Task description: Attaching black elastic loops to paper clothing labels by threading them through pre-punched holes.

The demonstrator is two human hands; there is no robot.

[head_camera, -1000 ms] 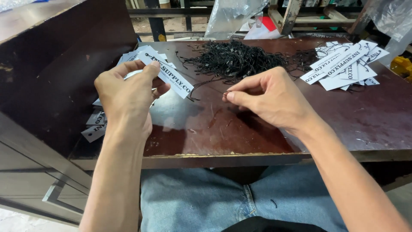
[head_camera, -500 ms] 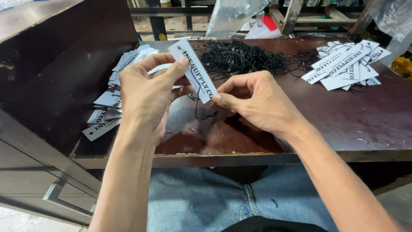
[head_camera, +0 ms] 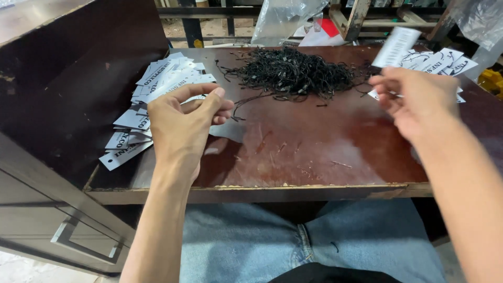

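Here, a dark red-brown wooden desk (head_camera: pixel 314 152) is seen from above, with the person's jeans-clad lap (head_camera: pixel 309 246) below its worn front edge. The left hand (head_camera: pixel 181 123) is held over the left part of the desk, its thumb and forefinger brought together at the tips; a thin black string (head_camera: pixel 246 102) is seen running from just beside these fingertips toward the pile, though it cannot be told whether the string is actually pinched. The other fingers of that hand are curled loosely beneath.

The right hand (head_camera: pixel 419 99) is raised over the right side of the desk, blurred by motion. A white paper tag (head_camera: pixel 395 46) is held upright at its fingertips, the fingers being closed on the lower end of it, and the tag stands above a spread of similar white tags (head_camera: pixel 445 62) lying at the far right corner.

Between the two hands, toward the back of the desk, a loose heap of black strings (head_camera: pixel 293 73) is spread out, with a few stray strands trailing from its near edge. On the left, just beyond and beside the left hand, a second stack of white tags (head_camera: pixel 152 86) is fanned out against a dark cabinet wall (head_camera: pixel 68 105), some of them overlapping down toward the front edge. Behind the desk, a clear plastic bag (head_camera: pixel 285 18) and wooden frames are visible.
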